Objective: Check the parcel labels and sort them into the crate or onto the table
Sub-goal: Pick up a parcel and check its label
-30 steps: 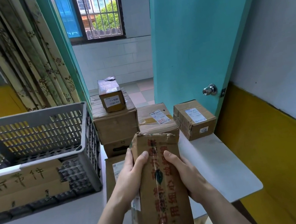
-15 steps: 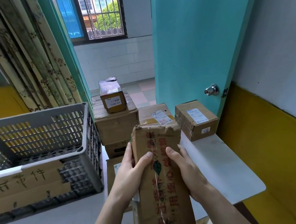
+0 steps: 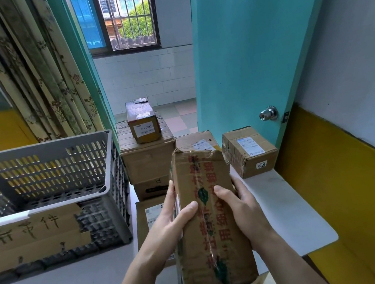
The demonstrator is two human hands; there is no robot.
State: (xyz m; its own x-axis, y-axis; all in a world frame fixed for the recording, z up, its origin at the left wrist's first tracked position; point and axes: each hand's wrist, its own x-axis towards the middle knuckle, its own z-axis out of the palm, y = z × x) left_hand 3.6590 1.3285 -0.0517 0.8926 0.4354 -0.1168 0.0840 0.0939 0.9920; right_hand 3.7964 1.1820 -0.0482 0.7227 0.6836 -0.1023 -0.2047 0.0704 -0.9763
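Hands, two, clasp one long dented cardboard parcel at 6 o'clock: left hand and right hand curl their fingers round its sides. One slotted grey plastic crate sits at 9 o'clock. Six more taped brown boxes crowd the white table, around 12 o'clock.

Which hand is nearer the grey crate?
Left. The left hand grips the parcel's crate-side edge; the right hand grips its far edge, away from the crate.

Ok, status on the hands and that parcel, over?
Left hand and right hand both grip the long parcel, upright. Gray crate to the left. Nothing in the way.
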